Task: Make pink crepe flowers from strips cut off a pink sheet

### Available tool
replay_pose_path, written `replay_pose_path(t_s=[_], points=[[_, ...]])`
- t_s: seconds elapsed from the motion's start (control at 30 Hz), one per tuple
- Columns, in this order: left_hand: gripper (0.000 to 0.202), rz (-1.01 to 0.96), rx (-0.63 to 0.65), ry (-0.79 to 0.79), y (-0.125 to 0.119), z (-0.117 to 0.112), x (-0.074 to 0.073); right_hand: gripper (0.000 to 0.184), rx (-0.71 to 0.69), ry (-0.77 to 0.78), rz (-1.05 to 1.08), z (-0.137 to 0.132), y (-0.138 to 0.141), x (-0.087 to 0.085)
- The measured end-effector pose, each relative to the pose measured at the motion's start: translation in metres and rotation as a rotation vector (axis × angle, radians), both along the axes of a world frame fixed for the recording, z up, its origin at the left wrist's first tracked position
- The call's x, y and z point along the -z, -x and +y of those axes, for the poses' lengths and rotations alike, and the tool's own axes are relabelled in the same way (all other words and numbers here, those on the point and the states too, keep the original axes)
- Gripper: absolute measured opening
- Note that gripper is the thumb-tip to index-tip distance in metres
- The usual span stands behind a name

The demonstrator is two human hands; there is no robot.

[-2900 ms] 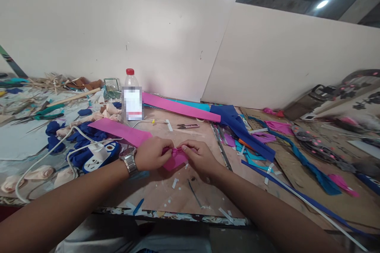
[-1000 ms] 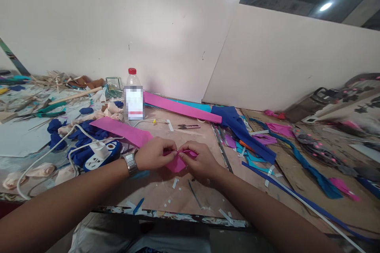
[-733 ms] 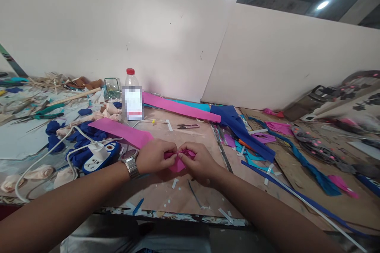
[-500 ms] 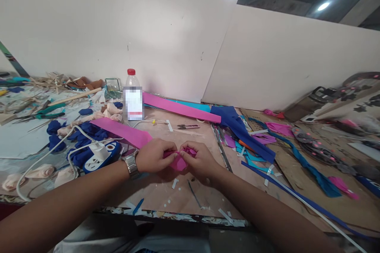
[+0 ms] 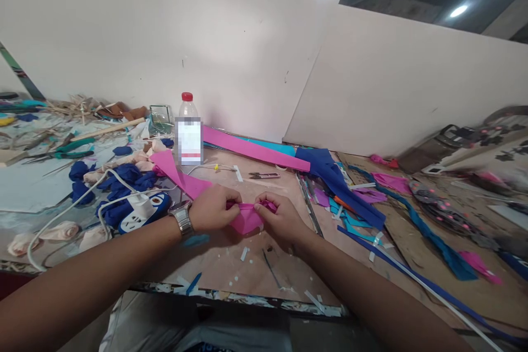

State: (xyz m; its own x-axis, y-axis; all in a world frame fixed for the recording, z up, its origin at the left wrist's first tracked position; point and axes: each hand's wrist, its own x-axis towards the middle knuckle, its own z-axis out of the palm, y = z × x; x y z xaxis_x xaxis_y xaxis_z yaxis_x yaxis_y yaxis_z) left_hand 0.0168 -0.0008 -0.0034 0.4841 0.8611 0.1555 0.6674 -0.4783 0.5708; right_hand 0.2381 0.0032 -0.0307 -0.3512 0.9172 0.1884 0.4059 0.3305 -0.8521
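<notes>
A long pink paper strip (image 5: 246, 219) is gripped between my two hands over the brown board. My left hand (image 5: 215, 208), with a metal watch at the wrist, pinches its upper edge. The strip's free tail runs from behind that hand up and left beside the blue rosettes. My right hand (image 5: 280, 216) pinches the other end, where the pink is bunched into folds. Between the hands the strip hangs in a shallow curve with its top edge folded over. Behind them lies a pair of thread snips (image 5: 264, 175), touched by neither hand.
A red-capped bottle (image 5: 188, 132) stands at the back, near a second pink strip (image 5: 256, 148). Left are blue rosettes (image 5: 127, 176), a power strip (image 5: 144, 214) with a white cable, and green-handled pliers (image 5: 74, 148). Dark blue strips (image 5: 342, 187) lie right.
My hands have moved slightly apart, widening the pink stretch between them. The strip's tail has shifted right and twisted. The whole view has turned a little.
</notes>
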Motion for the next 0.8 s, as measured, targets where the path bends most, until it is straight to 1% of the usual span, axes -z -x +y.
replay_pose_path(t_s=[0.07, 0.17, 0.27, 0.33, 0.43, 0.57, 0.7, 0.8], points=[[0.017, 0.012, -0.006, -0.006, 0.0, 0.0003, -0.0001, 0.015, 0.022, -0.065, -0.001, 0.0018, -0.0014, 0.001], [0.019, 0.032, 0.004, -0.013, -0.0009, -0.0002, 0.0002, 0.033, -0.001, -0.286, -0.105, 0.0038, -0.0045, -0.001], [0.02, 0.052, 0.002, -0.016, -0.0021, -0.0016, 0.0003, 0.031, -0.074, -0.483, -0.198, 0.0039, -0.0064, -0.0052], [0.021, 0.053, 0.01, -0.011, -0.0023, -0.0022, -0.0001, 0.03, -0.13, -0.538, -0.208, 0.0032, -0.0063, -0.0074], [0.022, 0.043, 0.038, 0.014, -0.0019, -0.0025, -0.0015, 0.026, -0.194, -0.523, -0.232, 0.0021, -0.0052, -0.0081], [0.022, 0.032, 0.058, 0.041, -0.0015, -0.0019, -0.0018, 0.01, -0.184, -0.452, -0.286, 0.0021, -0.0045, -0.0055], [0.024, 0.043, 0.117, 0.039, -0.0015, -0.0012, -0.0002, 0.009, -0.17, -0.415, -0.313, 0.0013, -0.0046, -0.0041], [0.029, 0.05, 0.121, 0.044, -0.0014, -0.0012, 0.0003, 0.008, -0.177, -0.416, -0.313, 0.0003, -0.0047, -0.0049]])
